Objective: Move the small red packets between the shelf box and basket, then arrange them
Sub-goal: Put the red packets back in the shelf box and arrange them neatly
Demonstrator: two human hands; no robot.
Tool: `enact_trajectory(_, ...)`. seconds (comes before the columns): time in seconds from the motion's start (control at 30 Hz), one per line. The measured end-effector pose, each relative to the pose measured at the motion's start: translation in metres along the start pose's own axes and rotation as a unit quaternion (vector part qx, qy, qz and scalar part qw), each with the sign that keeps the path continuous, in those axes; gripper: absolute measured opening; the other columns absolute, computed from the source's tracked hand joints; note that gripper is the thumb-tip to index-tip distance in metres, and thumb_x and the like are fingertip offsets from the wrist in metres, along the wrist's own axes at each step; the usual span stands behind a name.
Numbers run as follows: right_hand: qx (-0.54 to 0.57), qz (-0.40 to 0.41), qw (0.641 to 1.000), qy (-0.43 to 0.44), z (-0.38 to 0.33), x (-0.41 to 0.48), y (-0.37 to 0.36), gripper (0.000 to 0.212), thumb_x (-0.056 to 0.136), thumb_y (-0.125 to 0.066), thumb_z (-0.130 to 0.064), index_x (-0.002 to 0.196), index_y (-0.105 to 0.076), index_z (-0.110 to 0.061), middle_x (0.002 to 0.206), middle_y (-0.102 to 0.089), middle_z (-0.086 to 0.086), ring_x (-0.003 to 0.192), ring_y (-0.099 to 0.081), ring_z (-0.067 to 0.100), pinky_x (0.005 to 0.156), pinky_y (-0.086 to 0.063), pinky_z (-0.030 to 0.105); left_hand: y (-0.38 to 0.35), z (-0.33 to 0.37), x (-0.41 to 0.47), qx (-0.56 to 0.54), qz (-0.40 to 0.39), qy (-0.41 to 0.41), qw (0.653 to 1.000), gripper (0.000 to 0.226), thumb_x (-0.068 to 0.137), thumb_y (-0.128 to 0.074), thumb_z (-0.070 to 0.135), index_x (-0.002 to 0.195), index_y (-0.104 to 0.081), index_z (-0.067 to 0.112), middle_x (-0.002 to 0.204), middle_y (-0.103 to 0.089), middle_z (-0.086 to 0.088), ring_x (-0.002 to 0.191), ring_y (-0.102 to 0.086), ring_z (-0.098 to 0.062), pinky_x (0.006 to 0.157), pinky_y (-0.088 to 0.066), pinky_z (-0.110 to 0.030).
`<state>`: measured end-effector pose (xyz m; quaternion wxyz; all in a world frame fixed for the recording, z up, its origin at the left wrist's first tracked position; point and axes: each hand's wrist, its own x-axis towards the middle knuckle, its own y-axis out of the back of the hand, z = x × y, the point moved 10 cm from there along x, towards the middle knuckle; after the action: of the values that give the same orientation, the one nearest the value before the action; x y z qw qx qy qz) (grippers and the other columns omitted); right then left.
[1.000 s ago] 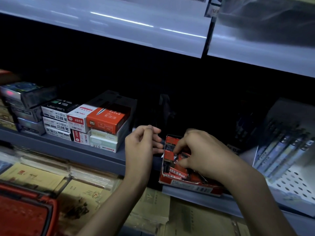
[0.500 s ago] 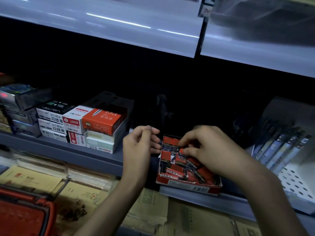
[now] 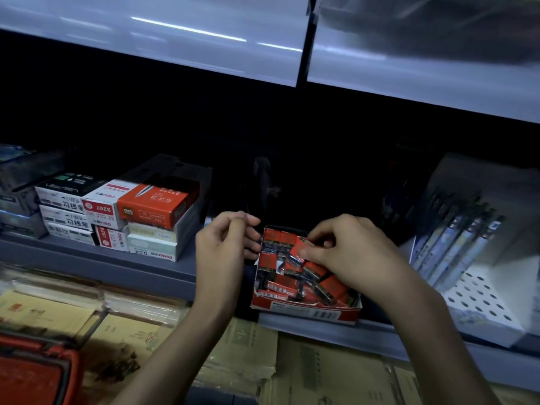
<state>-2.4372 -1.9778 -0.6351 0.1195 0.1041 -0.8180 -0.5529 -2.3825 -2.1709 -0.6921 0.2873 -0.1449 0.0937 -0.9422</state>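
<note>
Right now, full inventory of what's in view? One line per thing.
shelf box: one, red, on the grey shelf, centre
small red packets: many, too jumbled to count, red and dark, inside the shelf box
lifted packet: one, red, over the back of the box
basket: one, red, bottom left, partly out of frame
stacked cartons: several, white, black and orange-red, on the shelf left of the box
pens: a row, blue-grey, in a white perforated rack, right
paper packs: several, brown, lower shelf
left hand: fingers curled, beside the box's left wall; contents unclear
right hand: grip pinching the lifted packet
</note>
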Motion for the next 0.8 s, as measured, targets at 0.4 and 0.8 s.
enact_trajectory(0.4,0.252,0.031,0.963,0.085,-0.025,0.002,0.011,0.011,0.091,-0.072,-0.020,0.091,-0.067,-0.030,0.088,-0.064,-0.002,0.074,-0.070,0.012,0.073,-0.060,0.034,0.003,0.000,0.001,-0.011,0.007,-0.001,1.000,0.028,0.105,-0.048,0.010,0.091,-0.070,0.001,0.070,-0.064,-0.009,0.058,-0.059,-0.013,0.053,-0.051,-0.019)
enact_trajectory(0.8,0.273,-0.002,0.961,0.048,-0.025,0.007,-0.011,0.013,0.088,-0.077,-0.013,0.096,-0.073,-0.023,0.075,-0.076,0.002,0.069,-0.075,0.011,0.081,-0.062,0.039,0.005,-0.002,0.004,-0.020,0.008,0.017,1.000,0.028,0.105,-0.047,0.010,0.093,-0.070,-0.001,0.073,-0.063,-0.011,0.059,-0.060,-0.015,0.053,-0.052,-0.021)
